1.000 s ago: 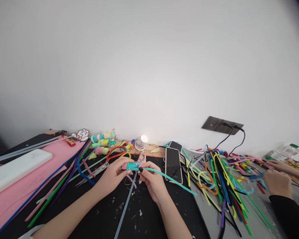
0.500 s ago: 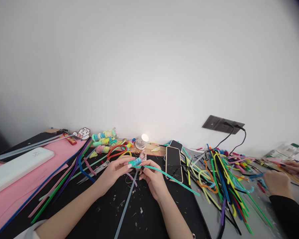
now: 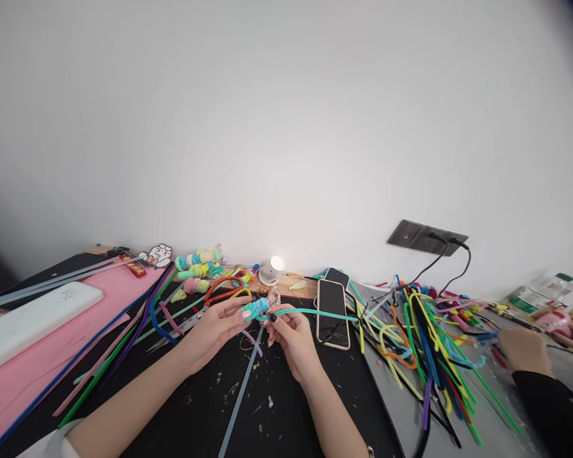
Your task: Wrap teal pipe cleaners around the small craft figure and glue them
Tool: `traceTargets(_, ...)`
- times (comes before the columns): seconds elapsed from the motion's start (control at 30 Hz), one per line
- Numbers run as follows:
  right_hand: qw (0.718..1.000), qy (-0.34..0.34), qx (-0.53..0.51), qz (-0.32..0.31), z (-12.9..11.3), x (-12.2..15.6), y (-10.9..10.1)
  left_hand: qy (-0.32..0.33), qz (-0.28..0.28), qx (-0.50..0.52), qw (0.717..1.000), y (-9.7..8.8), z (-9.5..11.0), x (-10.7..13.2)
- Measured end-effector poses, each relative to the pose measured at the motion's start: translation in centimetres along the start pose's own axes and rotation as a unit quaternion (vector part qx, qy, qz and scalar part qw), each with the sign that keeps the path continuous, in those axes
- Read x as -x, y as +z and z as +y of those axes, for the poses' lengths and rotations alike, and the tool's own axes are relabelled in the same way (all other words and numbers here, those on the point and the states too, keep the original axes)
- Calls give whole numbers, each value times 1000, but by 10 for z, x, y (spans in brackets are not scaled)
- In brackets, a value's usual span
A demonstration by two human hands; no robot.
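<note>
Left hand (image 3: pixel 214 331) holds a turquoise coil (image 3: pixel 256 310) — the red tag (image 3: pixel 136 268) is illegible.

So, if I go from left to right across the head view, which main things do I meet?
White case → small white figure → left hand → wound turquoise piece → right hand → cream-edged phone → heap of colourful fuzzy stems → green-capped bottle.

We saw the left fingers (image 3: pixel 232 323) hide part of the turquoise coil (image 3: pixel 257 309); the white case (image 3: pixel 38 324) ran off the left edge; we found lower-centre scraps (image 3: pixel 270 402) too small to identify.
</note>
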State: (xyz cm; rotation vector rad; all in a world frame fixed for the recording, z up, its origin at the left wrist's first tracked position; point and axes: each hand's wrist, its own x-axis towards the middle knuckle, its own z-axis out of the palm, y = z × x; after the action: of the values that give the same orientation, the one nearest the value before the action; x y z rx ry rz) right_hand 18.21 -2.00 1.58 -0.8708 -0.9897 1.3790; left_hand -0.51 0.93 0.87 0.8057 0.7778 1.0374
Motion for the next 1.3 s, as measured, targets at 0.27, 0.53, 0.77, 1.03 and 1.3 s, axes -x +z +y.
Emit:
traceTargets(0.27,925,-152,324,125,-2,-4,-14,47,147,111,982,2,11,-3)
traceTargets(0.53,722,-22,677,138,-3,-1,-13,37,173,209,962,8,24,-3)
traceTargets(0.77,706,17,697,120,-8,-2,-11,-16,115,254,960,11,29,1)
traceTargets(1.03,714,-10,688,130,-6,-5,-17,-30,71,193,978,3,26,2)
traceTargets(1.3,767,-118,605,180,-3,-7,-25,60,28,16,998,-2,16,0)
